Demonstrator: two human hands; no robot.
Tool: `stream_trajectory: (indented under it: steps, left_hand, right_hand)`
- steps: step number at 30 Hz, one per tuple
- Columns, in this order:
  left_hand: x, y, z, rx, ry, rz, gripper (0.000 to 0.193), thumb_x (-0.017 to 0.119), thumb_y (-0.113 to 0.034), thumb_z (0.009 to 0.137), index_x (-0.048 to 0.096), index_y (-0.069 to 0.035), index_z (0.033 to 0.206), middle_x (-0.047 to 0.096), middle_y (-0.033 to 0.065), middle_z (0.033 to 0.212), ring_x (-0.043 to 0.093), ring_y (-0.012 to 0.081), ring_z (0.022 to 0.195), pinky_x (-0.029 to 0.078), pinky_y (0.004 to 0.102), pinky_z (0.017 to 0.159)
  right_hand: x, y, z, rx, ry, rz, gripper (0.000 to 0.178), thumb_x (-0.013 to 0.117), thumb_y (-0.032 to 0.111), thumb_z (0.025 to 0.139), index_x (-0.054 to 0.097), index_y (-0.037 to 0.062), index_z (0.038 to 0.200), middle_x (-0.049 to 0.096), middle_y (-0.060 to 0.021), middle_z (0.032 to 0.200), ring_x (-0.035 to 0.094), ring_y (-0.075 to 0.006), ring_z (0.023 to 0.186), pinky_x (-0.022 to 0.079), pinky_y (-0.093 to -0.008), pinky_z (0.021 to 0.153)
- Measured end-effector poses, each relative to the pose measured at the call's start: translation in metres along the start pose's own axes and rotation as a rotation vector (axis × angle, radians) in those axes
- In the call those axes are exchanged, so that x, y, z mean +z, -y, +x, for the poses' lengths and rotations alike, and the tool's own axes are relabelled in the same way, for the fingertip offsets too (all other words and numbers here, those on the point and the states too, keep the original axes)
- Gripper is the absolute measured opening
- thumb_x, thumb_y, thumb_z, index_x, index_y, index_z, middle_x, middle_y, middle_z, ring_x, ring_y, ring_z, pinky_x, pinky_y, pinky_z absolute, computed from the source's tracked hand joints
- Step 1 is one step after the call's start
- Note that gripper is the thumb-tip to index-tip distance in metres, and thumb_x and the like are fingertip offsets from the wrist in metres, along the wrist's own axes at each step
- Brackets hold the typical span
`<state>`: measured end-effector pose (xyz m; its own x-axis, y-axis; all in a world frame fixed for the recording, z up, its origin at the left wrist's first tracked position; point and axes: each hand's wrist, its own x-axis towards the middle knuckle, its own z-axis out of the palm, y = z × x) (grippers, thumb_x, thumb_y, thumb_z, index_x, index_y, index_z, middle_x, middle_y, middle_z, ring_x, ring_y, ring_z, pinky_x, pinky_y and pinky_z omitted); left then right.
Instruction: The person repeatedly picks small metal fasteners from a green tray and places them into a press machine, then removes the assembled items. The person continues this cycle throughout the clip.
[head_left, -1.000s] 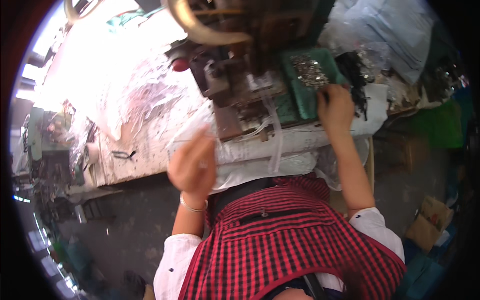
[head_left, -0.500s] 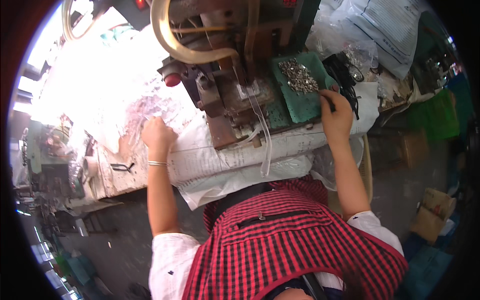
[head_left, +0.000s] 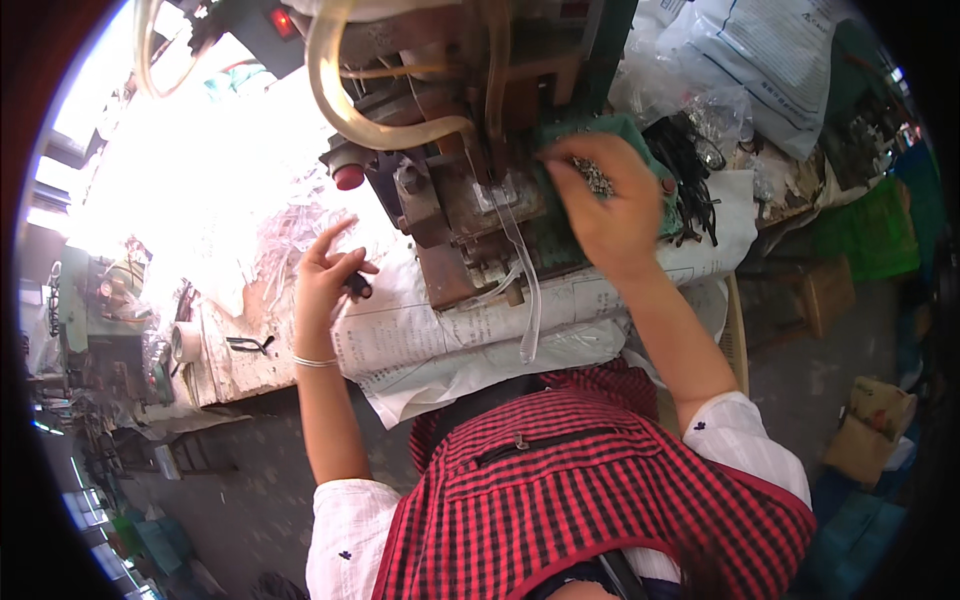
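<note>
My left hand (head_left: 325, 280) is over the paper-covered bench, left of a bench press (head_left: 440, 190). Its index finger stretches out, while the other fingers curl around a small black object (head_left: 359, 286) whose kind I cannot make out. My right hand (head_left: 615, 215), slightly smeared by motion, hovers over the green tray (head_left: 640, 145) beside the press. Its thumb and index finger come together close to the press's working point; what they pinch is too small to see. Small shiny metal pieces (head_left: 597, 178) show in the tray, partly hidden by this hand. A clear plastic strip (head_left: 529, 290) hangs from the press.
Black cords (head_left: 690, 150) lie right of the tray, with clear and printed plastic bags (head_left: 755, 60) behind. A red button (head_left: 348, 177) sits on the press's left. Black snips (head_left: 250, 345) and a tape roll (head_left: 186, 342) rest on the bench's left. A wooden stool (head_left: 815, 295) stands at right.
My right hand has moved left from the tray's right edge to the press. My left hand, closed before, has extended its index finger, and a black object now shows in it.
</note>
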<state>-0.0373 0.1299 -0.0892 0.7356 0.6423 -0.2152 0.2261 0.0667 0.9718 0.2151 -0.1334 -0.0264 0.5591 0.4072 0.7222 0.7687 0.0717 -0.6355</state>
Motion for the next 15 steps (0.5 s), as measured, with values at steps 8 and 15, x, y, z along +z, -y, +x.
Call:
stream_trajectory:
  steps: [8,15]
  left_hand:
    - [0.033,0.017,-0.028,0.119,-0.373,-0.046,0.03,0.062,-0.023,0.107,0.07,0.004,0.118,0.077,0.0101,0.089,0.066,0.0076,0.072,0.049,0.0202,0.063]
    - [0.087,-0.06,-0.055,0.625,-0.514,0.029,0.022,0.071,-0.011,0.101,0.076,-0.002,0.12,0.075,0.0072,0.1,0.065,0.0051,0.084,0.049,0.0204,0.071]
  right_hand:
    - [0.034,0.013,-0.016,0.352,-0.066,0.399,0.03,0.074,-0.002,0.087,0.067,0.0017,0.115,0.072,-0.0067,0.099,0.07,-0.0147,0.093,0.053,-0.0274,0.086]
    - [0.038,0.016,-0.02,0.421,-0.079,0.479,0.041,0.074,-0.001,0.09,0.06,0.0023,0.128,0.074,-0.0083,0.11,0.07,-0.0134,0.1,0.051,-0.0267,0.09]
